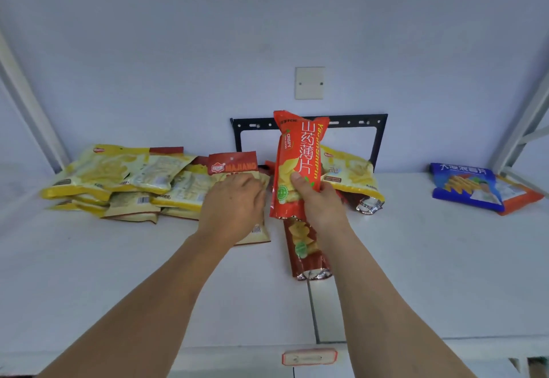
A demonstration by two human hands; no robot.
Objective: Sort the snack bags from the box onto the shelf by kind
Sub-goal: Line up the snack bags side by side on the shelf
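I see the tall red crisp bag (pixel 298 163) held upright above the white shelf (pixel 118 273), near the middle of the view. My right hand (pixel 318 202) grips its lower part, thumb across the front and fingers curled round the back. Directly under it a second red bag of the same kind (pixel 306 253) lies flat on the shelf, its silver end toward me, partly hidden by my right wrist.

My left hand (pixel 234 202) rests on a beige bag with a red "MAJIANG" header (pixel 234 166), fingers bent down over its front; I cannot tell if they actually pinch it. That bag leans against a heap of yellow and beige bags (pixel 124 181), which spreads along the shelf to the left, several overlapping.

Just right of the raised bag lies another yellow bag (pixel 353 172), tilted, with a dark red bag's silver end (pixel 368 205) poking out from under it. Well apart, at the far right of the shelf, a blue bag (pixel 466 187) lies on top of an orange one (pixel 520 196).

Behind everything, a black metal bracket (pixel 356 122) is fixed to the pale wall, with a blank white wall plate (pixel 309 83) above it. A red-edged label holder (pixel 309 357) sits on the shelf's front edge.
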